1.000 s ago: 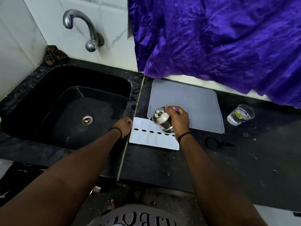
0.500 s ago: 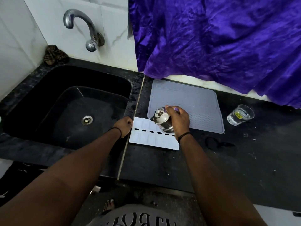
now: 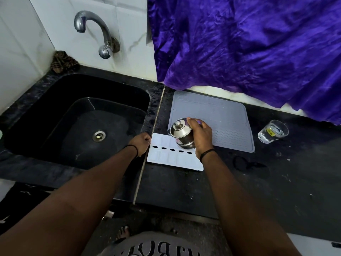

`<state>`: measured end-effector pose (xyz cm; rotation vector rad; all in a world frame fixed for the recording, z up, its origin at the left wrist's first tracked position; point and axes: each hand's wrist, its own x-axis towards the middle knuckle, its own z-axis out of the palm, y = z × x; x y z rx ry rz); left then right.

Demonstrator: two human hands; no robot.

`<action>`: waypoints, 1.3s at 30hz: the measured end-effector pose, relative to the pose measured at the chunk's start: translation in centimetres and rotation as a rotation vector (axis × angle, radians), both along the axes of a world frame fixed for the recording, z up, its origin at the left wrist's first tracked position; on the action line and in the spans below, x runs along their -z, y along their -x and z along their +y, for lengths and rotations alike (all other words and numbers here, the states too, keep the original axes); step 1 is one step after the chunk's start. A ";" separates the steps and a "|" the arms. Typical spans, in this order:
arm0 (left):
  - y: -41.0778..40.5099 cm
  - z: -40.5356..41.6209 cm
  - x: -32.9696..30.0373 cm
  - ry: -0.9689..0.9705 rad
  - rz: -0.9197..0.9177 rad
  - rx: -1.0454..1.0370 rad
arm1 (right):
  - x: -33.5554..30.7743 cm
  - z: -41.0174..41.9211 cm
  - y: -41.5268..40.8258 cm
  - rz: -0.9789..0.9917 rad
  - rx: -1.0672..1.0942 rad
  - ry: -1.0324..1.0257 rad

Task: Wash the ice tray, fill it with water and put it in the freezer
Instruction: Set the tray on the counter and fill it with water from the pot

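So the black table (image 3: 276, 182) carries everything, with the sink (image 3: 77, 115) sunk into it at your 10 o'clock and the tap (image 3: 96, 32) on the wall above that. A grey drying mat (image 3: 221, 122) sits at 12, and the white ice tray (image 3: 171, 157) lies flat on the table just in front of it, its far edge touching or slightly overlapping the mat.

The thing that matters: the tray's long axis runs roughly 9 to 3, tilted a bit so the right end comes nearer you. Your left hand (image 3: 141, 143) is right at its 9 o'clock short end, fingers curled at the corner. Looks like you're pinning or pinching that edge, though I can't tell which. Your right hand (image 3: 200, 137) is over the tray's far right part, fingers wrapped round a small steel pot (image 3: 181, 134) that's tipped towards the tray, lid knob pointing at about 10 o'clock.

My guess is you're on the filling step, pouring into the far-row cells. The pot is held over the 1 o'clock end, so the cells toward 9 are the ones left to reach; sweep leftwards along that long axis. There's also a glass of water (image 3: 273, 131) off at 2 o'clock, well apart.
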<state>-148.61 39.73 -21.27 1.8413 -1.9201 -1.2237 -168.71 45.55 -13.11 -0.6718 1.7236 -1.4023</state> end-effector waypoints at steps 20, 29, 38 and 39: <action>-0.1 -0.2 -0.4 -0.002 -0.013 0.027 | 0.6 -0.9 -1.6 0.104 -0.083 -0.020; -0.2 -0.1 -0.3 -0.007 -0.023 0.027 | 0.4 -0.9 -1.8 0.131 -0.077 -0.020; -0.2 -0.2 -0.4 0.006 -0.034 0.046 | 0.4 -0.7 -1.8 0.150 -0.078 -0.010; -0.2 -0.2 -0.4 0.013 -0.037 0.044 | 0.4 -0.7 -1.7 0.154 -0.075 -0.008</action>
